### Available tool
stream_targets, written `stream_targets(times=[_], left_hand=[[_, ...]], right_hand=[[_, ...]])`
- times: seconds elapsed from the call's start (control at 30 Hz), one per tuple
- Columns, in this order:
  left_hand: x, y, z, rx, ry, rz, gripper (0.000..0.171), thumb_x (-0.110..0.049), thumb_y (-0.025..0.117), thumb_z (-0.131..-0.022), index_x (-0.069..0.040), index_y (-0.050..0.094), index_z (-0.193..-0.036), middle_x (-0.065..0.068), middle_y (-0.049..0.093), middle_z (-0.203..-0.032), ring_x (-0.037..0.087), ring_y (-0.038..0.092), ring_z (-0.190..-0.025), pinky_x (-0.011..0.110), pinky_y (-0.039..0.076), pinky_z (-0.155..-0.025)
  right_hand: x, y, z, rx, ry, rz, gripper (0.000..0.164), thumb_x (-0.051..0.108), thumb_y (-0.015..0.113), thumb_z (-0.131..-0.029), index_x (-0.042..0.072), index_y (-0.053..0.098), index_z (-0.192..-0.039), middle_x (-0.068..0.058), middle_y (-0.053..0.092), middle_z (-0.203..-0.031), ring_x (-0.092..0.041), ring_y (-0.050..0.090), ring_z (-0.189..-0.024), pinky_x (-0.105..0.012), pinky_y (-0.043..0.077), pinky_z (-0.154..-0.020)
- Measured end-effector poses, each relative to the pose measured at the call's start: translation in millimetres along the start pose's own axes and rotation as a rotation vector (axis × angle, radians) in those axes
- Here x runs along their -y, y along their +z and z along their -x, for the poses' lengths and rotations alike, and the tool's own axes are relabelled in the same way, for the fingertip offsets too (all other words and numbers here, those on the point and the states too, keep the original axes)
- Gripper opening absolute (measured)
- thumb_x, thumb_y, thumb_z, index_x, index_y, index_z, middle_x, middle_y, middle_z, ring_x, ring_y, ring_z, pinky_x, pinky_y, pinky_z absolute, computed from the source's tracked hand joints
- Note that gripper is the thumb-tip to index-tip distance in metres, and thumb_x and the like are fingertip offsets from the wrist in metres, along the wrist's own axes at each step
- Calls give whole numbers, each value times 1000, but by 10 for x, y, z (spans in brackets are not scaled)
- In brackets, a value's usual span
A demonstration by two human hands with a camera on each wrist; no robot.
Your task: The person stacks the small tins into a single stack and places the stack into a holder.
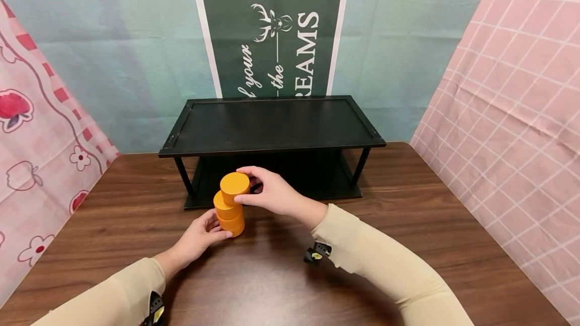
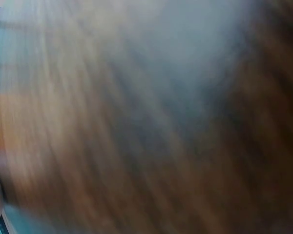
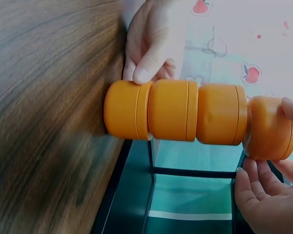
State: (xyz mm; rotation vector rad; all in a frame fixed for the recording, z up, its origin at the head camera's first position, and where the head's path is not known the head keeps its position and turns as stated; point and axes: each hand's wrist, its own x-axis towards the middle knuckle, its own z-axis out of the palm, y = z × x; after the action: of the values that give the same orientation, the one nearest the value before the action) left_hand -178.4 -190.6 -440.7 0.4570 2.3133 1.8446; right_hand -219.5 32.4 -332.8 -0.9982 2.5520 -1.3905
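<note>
Clock read from the head view, twelve being straight ahead. Four orange lidded containers (image 3: 173, 109) form a column on the brown wooden table (image 1: 281, 280), at half past seven from view centre. Right hand (image 1: 276, 192), at three o'clock of the top container (image 1: 234, 185), pinches it between thumb and fingers; it sits off-line, slightly tilted, above the other three. Whether it touches them: cannot tell. Left hand (image 1: 197, 238), apart from the right, at eight o'clock, thumb and fingers round the lowest container (image 3: 122, 109). Black shelf (image 1: 276, 124) at one o'clock of the column. Pink grid cloth (image 1: 512, 129) at three. Left-wrist view badly blurred.
</note>
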Motion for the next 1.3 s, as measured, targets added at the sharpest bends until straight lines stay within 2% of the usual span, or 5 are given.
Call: stream_targets(times=[0.2,0.53,0.87,1.13,1.3], left_hand=[[-21,-7,11,7,-6,-5,61,-8,70,-83,7,39,-133,24,49,-129,34,48,-118,32,42,-97],[5,-2,-6,0,-6,14,60,-6,71,-82,7,40,-131,25,50,-127,34,50,-117,28,43,-95],[-3,-9,-20,2,-11,15,61,-6,71,-81,7,40,-132,25,49,-128,35,49,-118,31,43,-96],[-10,-27,-21,2,-33,18,61,-6,71,-82,7,39,-132,24,47,-130,33,48,-119,30,43,-96],[-16,-28,-19,17,-49,32,62,-7,71,-82,7,38,-133,25,46,-131,34,47,-120,28,43,-95]], right_hand=[[24,80,-43,22,-4,5,57,25,75,-80,10,51,-130,1,57,-112,-10,55,-93,-32,51,-82],[45,127,-85,27,0,21,57,24,75,-80,10,51,-130,0,57,-115,-11,54,-94,-20,48,-78],[-6,134,-69,59,40,14,69,27,74,-81,9,41,-138,-3,52,-125,-13,54,-102,-28,49,-84],[-316,275,41,217,183,-6,72,22,74,-81,7,37,-140,-8,53,-126,-20,56,-107,-28,47,-89],[-443,416,32,289,191,49,65,17,74,-80,3,42,-135,-9,56,-123,-16,58,-102,-22,47,-87]])
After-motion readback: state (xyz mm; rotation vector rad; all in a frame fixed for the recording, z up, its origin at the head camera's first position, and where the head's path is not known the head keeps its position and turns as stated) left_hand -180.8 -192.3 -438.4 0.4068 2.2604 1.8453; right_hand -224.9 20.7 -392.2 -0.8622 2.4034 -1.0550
